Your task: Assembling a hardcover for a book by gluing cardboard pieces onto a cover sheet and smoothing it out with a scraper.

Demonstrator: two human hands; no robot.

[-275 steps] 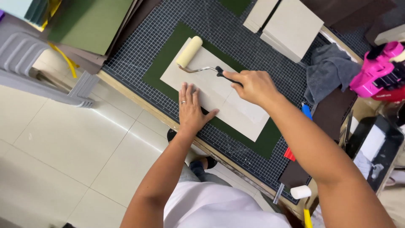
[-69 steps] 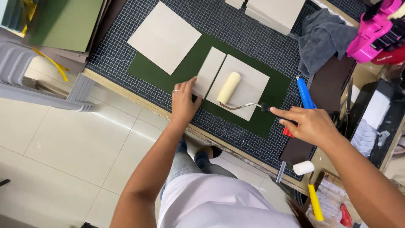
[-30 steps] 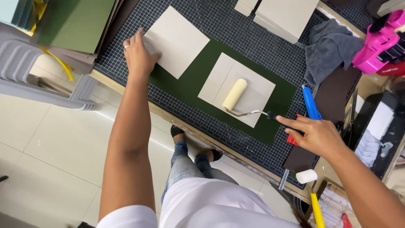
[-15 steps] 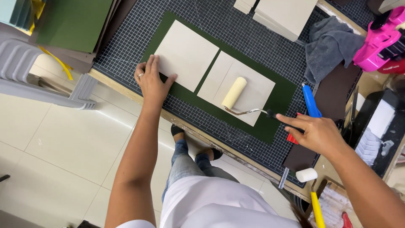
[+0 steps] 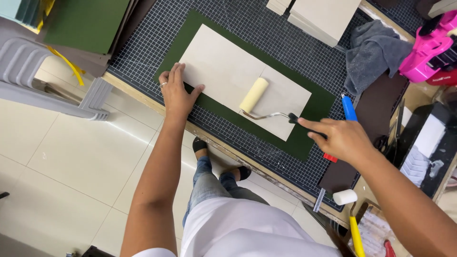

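Already two pale boards (image 5: 223, 64) lie side by side on the green sheet (image 5: 312, 102). The left hand (image 5: 177, 93) presses flat, fingers spread, on the board's near-left corner; the right hand (image 5: 339, 139) grips the roller's (image 5: 253, 94) handle, its foam resting on the right board, apparently unrolled.

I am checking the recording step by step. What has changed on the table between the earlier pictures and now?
The left hand drew a second beige board onto the green sheet, beside the first board, and presses its corner. The right hand still holds the roller, resting on the first board.
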